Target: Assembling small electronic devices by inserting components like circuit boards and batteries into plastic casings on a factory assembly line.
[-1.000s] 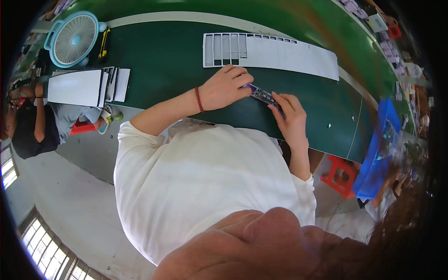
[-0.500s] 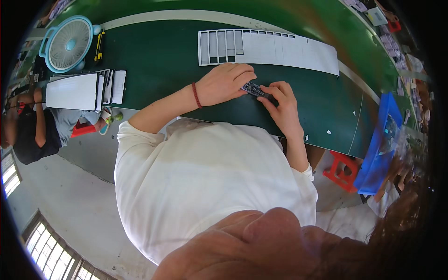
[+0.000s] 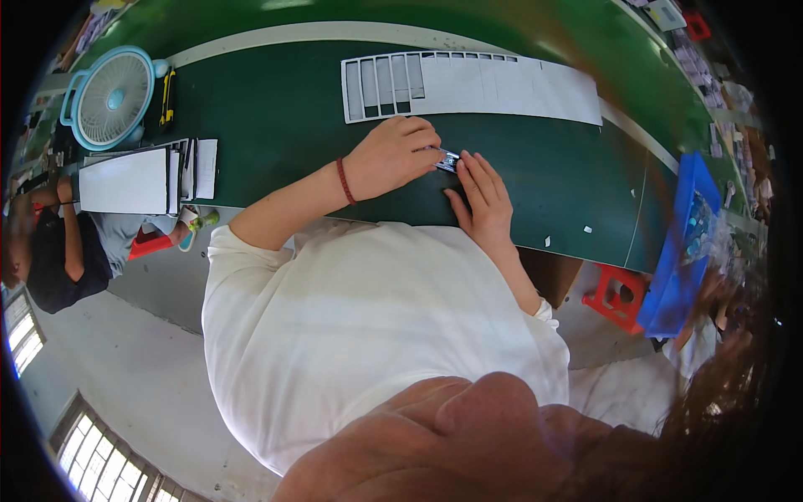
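Note:
A small, dark, narrow piece like a circuit board (image 3: 449, 161) lies between my hands over the green table, its top shining; its exact kind is hard to make out. My left hand (image 3: 393, 159), with a red braided band at the wrist, has its fingers closed on the piece's left end and covers part of it. At the right end rest the fingertips of my right hand (image 3: 483, 199), fingers stretched out and the thumb apart from the piece. Just beyond my hands is a long white sheet (image 3: 510, 88) with a row of slots cut out at its left.
A stack of white sheets (image 3: 125, 182) stands at the left by a blue fan (image 3: 115, 99) and a yellow cutter knife (image 3: 168, 96). Small white scraps (image 3: 588, 229) dot the table's right. A blue bin (image 3: 669, 276) and red stool (image 3: 616, 297) are at the right edge. A person (image 3: 63, 251) sits far left.
My right thumb has come away from the piece and its fingers have straightened. The piece has turned, now showing a shinier surface. My left hand still grips it. The whole view has shifted slightly.

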{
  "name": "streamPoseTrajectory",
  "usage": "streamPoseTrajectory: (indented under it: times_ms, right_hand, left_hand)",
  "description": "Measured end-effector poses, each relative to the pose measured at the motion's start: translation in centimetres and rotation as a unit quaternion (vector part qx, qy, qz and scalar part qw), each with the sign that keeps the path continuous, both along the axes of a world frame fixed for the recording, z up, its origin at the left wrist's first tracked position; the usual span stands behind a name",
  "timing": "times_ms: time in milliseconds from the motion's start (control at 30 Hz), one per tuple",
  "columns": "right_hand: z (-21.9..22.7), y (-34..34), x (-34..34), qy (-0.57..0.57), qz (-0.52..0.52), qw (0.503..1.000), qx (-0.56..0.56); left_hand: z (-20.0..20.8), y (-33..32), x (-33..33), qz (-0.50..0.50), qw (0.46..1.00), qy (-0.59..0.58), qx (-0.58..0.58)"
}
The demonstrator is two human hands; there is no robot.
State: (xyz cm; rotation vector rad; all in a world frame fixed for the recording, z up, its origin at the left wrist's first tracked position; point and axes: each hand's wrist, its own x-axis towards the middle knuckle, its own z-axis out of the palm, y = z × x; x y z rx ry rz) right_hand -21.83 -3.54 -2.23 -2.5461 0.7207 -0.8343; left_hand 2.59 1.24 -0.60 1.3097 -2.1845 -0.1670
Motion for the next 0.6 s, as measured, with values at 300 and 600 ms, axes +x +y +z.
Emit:
streamPoseTrajectory:
  times_ms: [300, 600]
  right_hand:
    - [-0.2, -1.0, -1.4, -0.005, 0.034, 0.998, 0.054]
    - [-0.2, -2.3, -1.9, -0.122, -0.059, 0.98, 0.145]
  left_hand:
    - [3.4, -0.4, 3.7, -0.108, 0.981, 0.035, 0.158]
    - [6.1, -9.0, 9.2, 0.016, 0.982, 0.106, 0.156]
